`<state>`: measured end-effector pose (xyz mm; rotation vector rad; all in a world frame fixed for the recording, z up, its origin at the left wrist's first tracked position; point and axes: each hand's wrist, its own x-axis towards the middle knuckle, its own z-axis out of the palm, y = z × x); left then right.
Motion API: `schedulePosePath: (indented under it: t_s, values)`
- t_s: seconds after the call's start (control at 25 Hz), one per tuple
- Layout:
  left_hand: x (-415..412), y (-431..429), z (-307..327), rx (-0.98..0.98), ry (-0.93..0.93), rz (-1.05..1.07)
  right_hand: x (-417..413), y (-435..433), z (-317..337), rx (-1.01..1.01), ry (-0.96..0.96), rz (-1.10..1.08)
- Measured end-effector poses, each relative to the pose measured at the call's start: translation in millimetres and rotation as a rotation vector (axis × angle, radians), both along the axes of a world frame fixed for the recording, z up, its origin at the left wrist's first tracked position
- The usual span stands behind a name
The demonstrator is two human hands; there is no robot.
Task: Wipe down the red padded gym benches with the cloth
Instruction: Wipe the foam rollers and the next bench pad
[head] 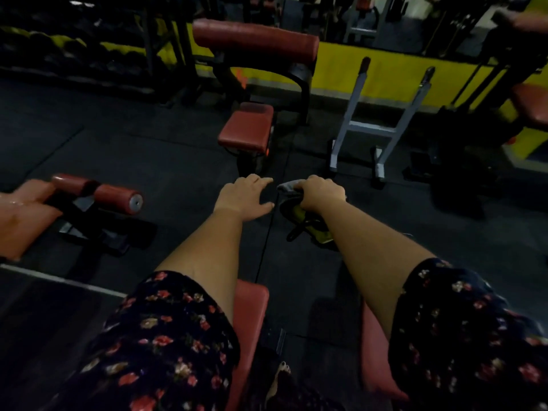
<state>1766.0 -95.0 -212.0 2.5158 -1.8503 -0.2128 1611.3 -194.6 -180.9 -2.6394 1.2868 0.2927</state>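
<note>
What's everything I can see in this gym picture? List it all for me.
Seat pad: one, red, centre, beyond the hands.
Arm pad: one, red, above the seat.
Roller pads: two, red, left.
Near pads: two, red, under the arms.
Metal stand: one, grey, right of the seat.
Wall band: yellow, behind.
Floor: dark mats.
Cloth: one, grey, in the right hand.
Left hand: open, fingers spread.
Right hand: gripping the cloth.
Sleeves: two, dark floral.

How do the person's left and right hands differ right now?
The left hand is open, fingers spread, holding nothing; the right hand is curled round a grey cloth. The left hand hangs over bare dark floor; the right sits above a black and yellow object I cannot identify. Both reach forward, away from any red pad.
</note>
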Motion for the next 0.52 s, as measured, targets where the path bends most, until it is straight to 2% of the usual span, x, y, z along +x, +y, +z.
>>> schedulePosePath:
  t_s: [0.32,0.52]
  values:
    - [22.6,21.3,12.2,-0.046,-0.05,0.01,19.8,14.0,17.7,-0.137,0.015,0.045]
    - [30.9,15.6,19.1,-0.042,-0.074,0.016,20.7,4.6,22.7,-0.133,-0.021,0.026]
